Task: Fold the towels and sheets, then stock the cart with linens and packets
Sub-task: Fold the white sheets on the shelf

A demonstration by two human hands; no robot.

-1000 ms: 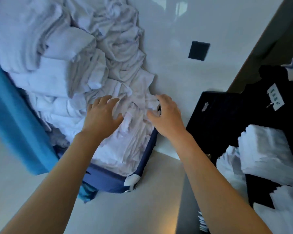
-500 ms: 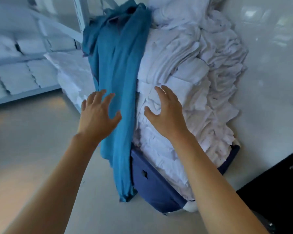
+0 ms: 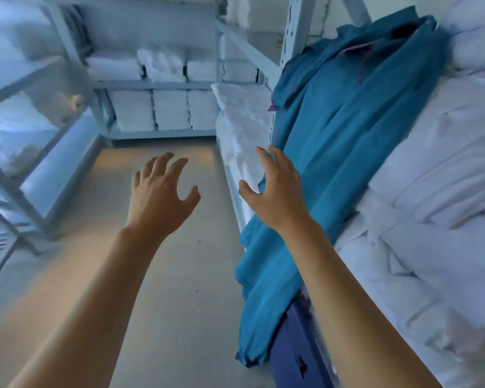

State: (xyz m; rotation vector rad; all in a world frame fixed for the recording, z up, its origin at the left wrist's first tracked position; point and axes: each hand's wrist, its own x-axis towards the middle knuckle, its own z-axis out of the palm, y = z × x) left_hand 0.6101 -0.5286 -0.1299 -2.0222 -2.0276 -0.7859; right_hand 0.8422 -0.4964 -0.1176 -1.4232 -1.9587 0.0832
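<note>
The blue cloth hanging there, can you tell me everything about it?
The blue cloth is a long teal piece of thin, soft-looking fabric with a purplish seam along some edges. It is unfolded and crumpled, draped down the side of the big white linen pile, from the top near a grey shelf post almost to the floor, over a dark blue bin. The right hand is spread open in front of it; whether it touches is unclear.
</note>
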